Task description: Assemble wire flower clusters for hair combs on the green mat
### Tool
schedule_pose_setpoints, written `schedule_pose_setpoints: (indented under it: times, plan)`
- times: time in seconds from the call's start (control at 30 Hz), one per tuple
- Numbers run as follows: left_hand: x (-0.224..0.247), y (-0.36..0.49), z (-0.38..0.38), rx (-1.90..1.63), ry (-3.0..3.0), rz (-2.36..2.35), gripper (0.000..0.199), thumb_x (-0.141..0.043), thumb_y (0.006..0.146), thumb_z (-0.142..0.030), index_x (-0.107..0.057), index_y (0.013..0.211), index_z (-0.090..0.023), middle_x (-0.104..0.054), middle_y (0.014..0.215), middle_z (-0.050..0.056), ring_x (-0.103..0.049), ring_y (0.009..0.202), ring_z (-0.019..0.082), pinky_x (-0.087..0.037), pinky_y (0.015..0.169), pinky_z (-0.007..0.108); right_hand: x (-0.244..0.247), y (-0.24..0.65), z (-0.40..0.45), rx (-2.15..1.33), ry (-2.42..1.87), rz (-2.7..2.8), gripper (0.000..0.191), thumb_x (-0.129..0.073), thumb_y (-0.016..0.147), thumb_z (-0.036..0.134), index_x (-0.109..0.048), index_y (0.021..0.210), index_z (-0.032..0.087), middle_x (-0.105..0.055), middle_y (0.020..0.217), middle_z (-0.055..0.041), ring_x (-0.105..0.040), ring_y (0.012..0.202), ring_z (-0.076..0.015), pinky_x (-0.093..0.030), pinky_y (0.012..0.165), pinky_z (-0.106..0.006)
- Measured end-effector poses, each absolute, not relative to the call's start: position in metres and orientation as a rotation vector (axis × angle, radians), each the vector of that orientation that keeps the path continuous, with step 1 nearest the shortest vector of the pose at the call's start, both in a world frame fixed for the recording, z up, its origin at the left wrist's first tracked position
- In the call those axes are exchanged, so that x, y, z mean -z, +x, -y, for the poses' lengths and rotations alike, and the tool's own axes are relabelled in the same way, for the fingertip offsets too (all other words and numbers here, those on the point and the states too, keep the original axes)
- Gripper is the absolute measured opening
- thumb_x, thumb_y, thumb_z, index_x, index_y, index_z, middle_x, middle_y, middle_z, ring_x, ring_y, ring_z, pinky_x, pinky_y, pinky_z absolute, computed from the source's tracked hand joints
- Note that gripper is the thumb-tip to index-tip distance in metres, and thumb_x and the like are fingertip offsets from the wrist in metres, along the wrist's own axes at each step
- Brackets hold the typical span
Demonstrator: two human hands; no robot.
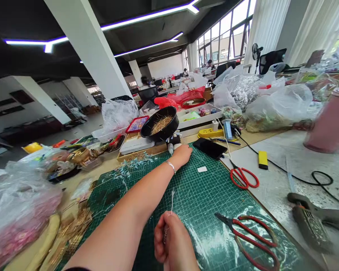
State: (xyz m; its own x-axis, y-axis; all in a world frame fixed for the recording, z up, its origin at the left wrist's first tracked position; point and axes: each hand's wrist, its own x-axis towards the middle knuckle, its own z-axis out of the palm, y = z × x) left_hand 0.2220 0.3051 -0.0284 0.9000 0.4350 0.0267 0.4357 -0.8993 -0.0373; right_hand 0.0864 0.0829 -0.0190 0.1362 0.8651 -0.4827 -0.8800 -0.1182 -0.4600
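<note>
My left hand [183, 155], a bracelet on its wrist, is stretched over the far edge of the green cutting mat [206, 203]. It is beside a small bottle with a pale nozzle [171, 149] and below the black bowl of golden strands [161, 124]; its fingertips are hidden. Lower down, my right hand [171, 241] is closed, pinching a thin pale wire-like stem [172, 199] that points up and splits at the tip. Pale blue-green sprigs [132, 165] lie left of my left forearm. A small white piece [202, 169] rests on the mat.
Red-handled pliers [254, 235] and red scissors [244, 178] lie to the right, near a black phone [209, 148]. A glue gun [310, 222], yellow lighter [262, 160], black cable and pink cup [329, 124] are farther right. Plastic bags [22, 210] crowd the left.
</note>
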Motion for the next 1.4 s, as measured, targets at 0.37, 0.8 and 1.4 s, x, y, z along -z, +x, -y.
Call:
schedule_pose_setpoints:
  times: [0.37,0.8,1.4]
  plan:
    - [-0.038,0.066,-0.211,0.211,-3.12,1.145,0.018,-0.047,0.081,-0.027,-0.062,0.074,-0.019,-0.063,0.08,0.001,-0.056,0.071,0.013,-0.039,0.059,0.024,0.02,0.113,-0.1,-1.247,-0.585,-0.157,0.015,-0.056,0.08,0.024,-0.06,0.09,0.013,-0.065,0.08,-0.0056,-0.062,0.081,-0.0168,-0.051,0.077,-0.03]
    - [-0.033,-0.047,-0.205,0.236,-2.77,1.77,0.027,-0.041,0.088,-0.028,-0.067,0.086,-0.024,-0.069,0.089,-0.001,-0.061,0.082,0.015,-0.043,0.07,0.025,0.026,0.111,-0.105,-1.601,-0.699,-0.131,0.03,-0.038,0.092,0.012,-0.052,0.066,0.012,-0.057,0.061,-0.0041,-0.055,0.055,-0.0099,-0.05,0.051,-0.021]
    - [0.0,-0.041,-0.215,0.26,-2.947,1.946,0.028,-0.044,0.082,-0.04,-0.062,0.083,-0.018,-0.068,0.082,0.002,-0.06,0.073,0.015,-0.041,0.06,0.023,0.031,0.103,-0.111,-1.607,-0.798,-0.007,0.015,-0.049,0.086,0.009,-0.063,0.082,0.005,-0.067,0.083,-0.016,-0.067,0.077,-0.0196,-0.057,0.071,-0.028]
